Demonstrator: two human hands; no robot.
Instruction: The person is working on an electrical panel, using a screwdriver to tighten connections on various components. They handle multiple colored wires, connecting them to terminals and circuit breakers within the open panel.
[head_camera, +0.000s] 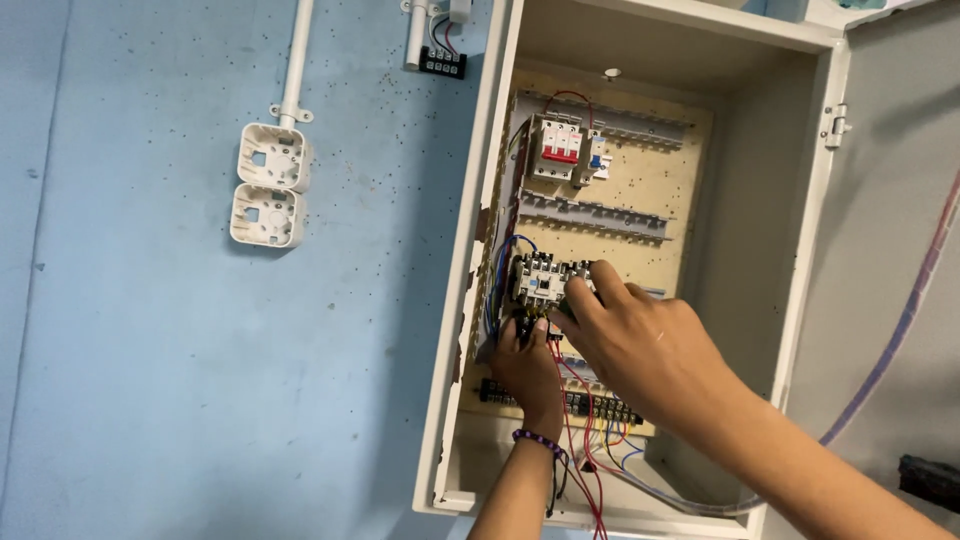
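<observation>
White-grey contactor (538, 279) — blue-wired | left hand (528, 368) below | right hand (640, 345) touching

Electrical training workshop: open panel box (470, 300), breakers (560, 148), wall-mounted conduit (296, 60).

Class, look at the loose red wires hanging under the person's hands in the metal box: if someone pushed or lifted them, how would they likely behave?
The red wires would probably flop and bend, since they hang in slack curves. They look thin, so likely light. Their upper ends run up toward the parts under the left hand, so they would probably swing rather than come free.
</observation>
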